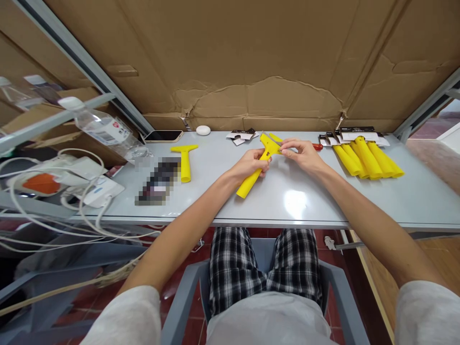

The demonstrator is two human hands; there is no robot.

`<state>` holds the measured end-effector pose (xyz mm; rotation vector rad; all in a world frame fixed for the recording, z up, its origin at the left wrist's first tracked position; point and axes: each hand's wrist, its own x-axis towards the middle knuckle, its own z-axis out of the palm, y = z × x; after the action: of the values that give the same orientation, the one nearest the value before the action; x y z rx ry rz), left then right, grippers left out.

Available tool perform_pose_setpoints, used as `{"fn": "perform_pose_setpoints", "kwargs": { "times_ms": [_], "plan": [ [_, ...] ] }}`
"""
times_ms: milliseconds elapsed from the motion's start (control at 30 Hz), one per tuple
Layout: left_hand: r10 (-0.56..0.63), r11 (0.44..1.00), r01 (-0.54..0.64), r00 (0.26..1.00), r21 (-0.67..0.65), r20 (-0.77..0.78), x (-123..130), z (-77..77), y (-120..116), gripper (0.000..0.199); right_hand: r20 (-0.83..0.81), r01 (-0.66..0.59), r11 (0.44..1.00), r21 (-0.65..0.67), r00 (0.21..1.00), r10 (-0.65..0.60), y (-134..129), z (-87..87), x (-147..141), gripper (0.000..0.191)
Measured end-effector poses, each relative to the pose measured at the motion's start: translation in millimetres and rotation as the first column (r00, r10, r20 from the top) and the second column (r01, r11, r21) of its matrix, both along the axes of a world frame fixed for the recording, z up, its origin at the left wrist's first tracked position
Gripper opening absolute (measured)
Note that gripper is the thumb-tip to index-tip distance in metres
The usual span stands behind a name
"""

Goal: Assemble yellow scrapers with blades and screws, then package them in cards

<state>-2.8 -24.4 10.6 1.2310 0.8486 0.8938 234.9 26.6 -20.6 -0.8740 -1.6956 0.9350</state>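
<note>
The left hand (253, 164) is gripping a yellow T-shaped tool (269, 144) by its handle over the surface (212, 196), while the right hand (301, 151) is pinching one end of its head. A similar tool (185, 164) is lying at left; several yellow handles (368, 160) are lying at right.

A hand could pass over the tabletop (210, 165) between the lone yellow T-shaped scraper (185, 163) and the left hand (251, 163); farther left, the plastic bottle (104, 125) obstructs. Cardboard (258, 57) closes the back — and a red object (317, 146), seemingly half hidden, narrows the gap between the right hand (304, 153) and the yellow handles (367, 158).
</note>
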Motion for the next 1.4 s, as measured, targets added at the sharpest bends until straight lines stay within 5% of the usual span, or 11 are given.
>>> {"fn": "perform_pose_setpoints", "kwargs": {
  "times_ms": [767, 867, 933, 1067, 1233, 1400],
  "plan": [
    [-0.027, 0.993, 0.044, 0.988, -0.113, 0.15, 4.5, -5.3, -2.7, 0.04, 0.106, 0.042, 0.999, 0.027, 0.993, -0.044, -3.7, 5.7, -4.6, 0.031],
    [0.007, 0.991, 0.016, 0.985, -0.134, 0.172, 4.0, -5.9, -1.0, 0.039, 0.127, 0.121, 0.989, 0.084, 0.983, -0.131, 2.5, 10.3, 7.5, 0.029],
    [0.036, 0.989, -0.009, 0.983, -0.148, 0.182, 3.2, -6.2, 0.5, 0.039, 0.196, 0.239, 0.949, 0.208, 0.94, -0.28, 9.0, 12.7, 21.8, 0.025],
    [0.089, 0.984, -0.056, 0.977, -0.169, 0.194, 1.9, -6.7, 2.7, 0.039, 0.435, 0.344, 0.833, 0.433, 0.729, -0.528, 23.4, 9.3, 51.4, 0.023],
    [0.114, 0.981, -0.08, 0.976, -0.179, 0.188, 1.8, -7.9, 2.3, 0.039, 0.659, 0.34, 0.853, 0.396, 0.541, -0.522, 36.7, -3.6, 69.2, 0.036],
    [0.095, 0.983, -0.062, 0.977, -0.173, 0.192, 0.7, -9.4, 1.9, 0.04, 0.695, 0.31, 0.901, 0.303, 0.575, -0.432, 44.7, -8.1, 78.0, 0.027]
  ]
}}
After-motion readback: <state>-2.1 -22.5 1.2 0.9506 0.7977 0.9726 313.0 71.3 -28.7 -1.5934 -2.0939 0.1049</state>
